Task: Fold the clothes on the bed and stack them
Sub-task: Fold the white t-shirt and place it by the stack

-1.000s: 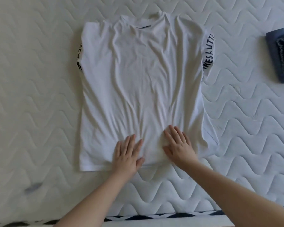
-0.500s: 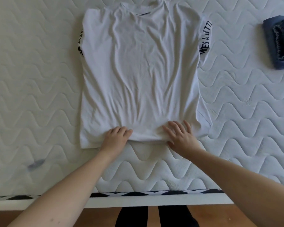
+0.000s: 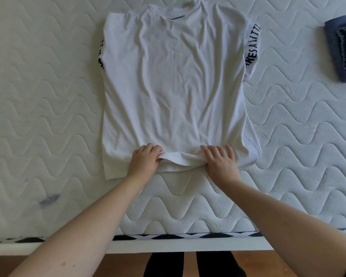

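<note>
At the far left your view is taking in only the quilted mattress (image 3: pixel 38 96), with a small bluish smudge (image 3: pixel 49 198) sitting near its front edge; what it is cannot be made out. Moving right, the white T-shirt (image 3: pixel 174 86) is lying flat on the mattress, neck away from you, and its left sleeve is tucked under so only a sliver of black lettering is showing at the edge. You are gripping the bottom hem with your left hand (image 3: pixel 144 161): the fingers are curled over a raised fold of fabric and their tips are hiding in it, with the thumb tucked beneath. The hem between your hands is lifting into a soft ridge off the mattress. Your right hand (image 3: pixel 221 162) is resting on the same hem just to the right, fingers fairly straight and spread on top of the cloth while the thumb is pinching in under the fold. The right sleeve is showing part of a printed phrase, cut off by the fold. At the far right a folded blue garment (image 3: pixel 342 50) is lying well apart from the shirt, sliced off by the frame edge. Below, your dark-clad legs (image 3: pixel 190 264) are standing on a wooden floor (image 3: pixel 126 264).
</note>
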`<action>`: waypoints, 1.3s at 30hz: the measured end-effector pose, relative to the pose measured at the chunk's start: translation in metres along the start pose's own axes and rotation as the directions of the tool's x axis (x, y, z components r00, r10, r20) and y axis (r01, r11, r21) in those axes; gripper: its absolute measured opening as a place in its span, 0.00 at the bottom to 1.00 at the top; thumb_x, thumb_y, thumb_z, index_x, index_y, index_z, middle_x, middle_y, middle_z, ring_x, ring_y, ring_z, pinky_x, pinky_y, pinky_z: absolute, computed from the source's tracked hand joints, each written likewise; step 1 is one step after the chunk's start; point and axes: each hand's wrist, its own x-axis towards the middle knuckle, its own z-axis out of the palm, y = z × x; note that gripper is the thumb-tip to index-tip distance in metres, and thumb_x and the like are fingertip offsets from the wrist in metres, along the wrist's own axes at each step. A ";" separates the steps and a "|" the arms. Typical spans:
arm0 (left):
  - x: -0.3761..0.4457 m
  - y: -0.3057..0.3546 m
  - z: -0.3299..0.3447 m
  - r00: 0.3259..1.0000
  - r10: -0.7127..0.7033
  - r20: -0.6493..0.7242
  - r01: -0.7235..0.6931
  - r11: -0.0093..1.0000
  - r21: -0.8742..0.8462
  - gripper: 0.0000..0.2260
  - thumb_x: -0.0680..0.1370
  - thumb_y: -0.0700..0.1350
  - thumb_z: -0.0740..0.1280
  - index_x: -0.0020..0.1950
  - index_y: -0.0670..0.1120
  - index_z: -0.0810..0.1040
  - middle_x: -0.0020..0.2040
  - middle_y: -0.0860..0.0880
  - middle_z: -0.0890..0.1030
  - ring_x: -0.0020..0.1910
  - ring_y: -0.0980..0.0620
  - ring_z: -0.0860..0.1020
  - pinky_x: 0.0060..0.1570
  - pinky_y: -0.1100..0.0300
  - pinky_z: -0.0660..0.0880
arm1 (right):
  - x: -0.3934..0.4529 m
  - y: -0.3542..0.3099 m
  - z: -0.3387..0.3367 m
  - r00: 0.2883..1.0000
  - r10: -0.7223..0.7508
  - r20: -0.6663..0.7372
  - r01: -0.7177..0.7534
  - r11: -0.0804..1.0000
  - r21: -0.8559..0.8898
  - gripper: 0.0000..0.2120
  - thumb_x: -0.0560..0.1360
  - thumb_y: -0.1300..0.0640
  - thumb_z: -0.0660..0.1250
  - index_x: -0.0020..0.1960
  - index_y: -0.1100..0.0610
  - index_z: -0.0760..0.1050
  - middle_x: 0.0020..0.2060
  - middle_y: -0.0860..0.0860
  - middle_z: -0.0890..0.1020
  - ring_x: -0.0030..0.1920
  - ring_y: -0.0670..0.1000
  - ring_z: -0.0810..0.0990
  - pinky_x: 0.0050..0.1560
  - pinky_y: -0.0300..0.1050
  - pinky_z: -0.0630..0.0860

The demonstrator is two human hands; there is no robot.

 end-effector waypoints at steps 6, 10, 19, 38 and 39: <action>-0.038 -0.028 0.012 0.999 -0.007 -0.033 0.014 0.974 0.228 0.22 0.67 0.36 0.66 0.59 0.51 0.77 0.50 0.47 0.76 0.46 0.43 0.76 0.45 0.50 0.69 | -0.012 0.036 -0.009 0.994 0.108 0.014 -0.107 0.993 -0.055 0.35 0.60 0.63 0.78 0.67 0.58 0.73 0.52 0.54 0.79 0.53 0.59 0.76 0.67 0.61 0.64; -0.059 -0.047 0.007 0.969 -0.199 -0.147 0.233 0.932 0.278 0.20 0.71 0.39 0.61 0.61 0.50 0.77 0.59 0.44 0.75 0.54 0.40 0.74 0.55 0.42 0.68 | -0.012 0.049 -0.020 0.980 0.196 -0.034 -0.198 0.979 -0.053 0.33 0.61 0.67 0.75 0.65 0.57 0.74 0.49 0.53 0.80 0.55 0.59 0.76 0.68 0.58 0.60; -0.063 -0.088 -0.016 0.695 -0.713 -0.094 0.673 0.691 -0.265 0.29 0.66 0.25 0.62 0.66 0.42 0.73 0.59 0.37 0.73 0.58 0.34 0.72 0.56 0.45 0.71 | -0.006 0.082 -0.047 0.873 0.479 -0.094 -0.452 0.866 0.216 0.28 0.67 0.69 0.71 0.66 0.57 0.73 0.56 0.58 0.78 0.55 0.63 0.74 0.55 0.58 0.70; -0.090 -0.073 -0.096 0.772 -0.567 0.287 0.630 0.619 -0.469 0.25 0.78 0.36 0.56 0.70 0.59 0.69 0.40 0.49 0.82 0.39 0.48 0.80 0.44 0.52 0.77 | -0.040 0.069 -0.117 0.604 0.765 0.223 -0.740 0.433 0.515 0.19 0.75 0.70 0.56 0.57 0.52 0.76 0.40 0.52 0.83 0.41 0.52 0.82 0.40 0.49 0.77; -0.090 -0.069 -0.107 0.787 -0.531 0.316 0.616 0.636 -0.464 0.25 0.79 0.36 0.56 0.70 0.61 0.67 0.39 0.49 0.82 0.38 0.49 0.80 0.43 0.53 0.77 | -0.040 0.067 -0.126 0.602 0.769 0.215 -0.744 0.442 0.502 0.19 0.75 0.70 0.57 0.57 0.52 0.76 0.41 0.53 0.84 0.40 0.51 0.81 0.37 0.46 0.74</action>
